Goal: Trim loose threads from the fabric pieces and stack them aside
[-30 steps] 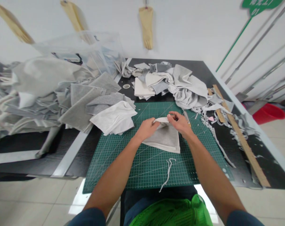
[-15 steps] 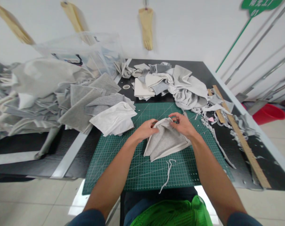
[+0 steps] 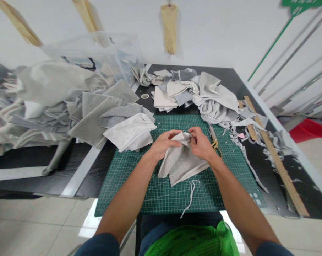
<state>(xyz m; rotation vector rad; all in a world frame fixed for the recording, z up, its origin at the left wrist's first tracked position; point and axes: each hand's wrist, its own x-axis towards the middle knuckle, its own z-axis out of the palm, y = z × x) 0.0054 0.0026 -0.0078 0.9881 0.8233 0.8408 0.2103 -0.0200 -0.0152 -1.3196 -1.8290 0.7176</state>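
I'm watching the left hand [image 3: 164, 145] and right hand [image 3: 200, 144] pinching the gathered top of a pale-grey, pale-edged cloth [image 3: 185, 161], seemingly half-arranged, mid-way across the green gridded mat [image 3: 126, 188], a rumpled grey fabric heap [image 3: 53, 87] lying untouched at ten o'clock.

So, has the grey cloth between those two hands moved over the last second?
Yes, partly: the lowest corner of the grey cloth has come closer to the near edge of the green mat.

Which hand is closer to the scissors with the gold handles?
Right. The right hand is just left of the scissors; the left hand is farther left, across the grey cloth.
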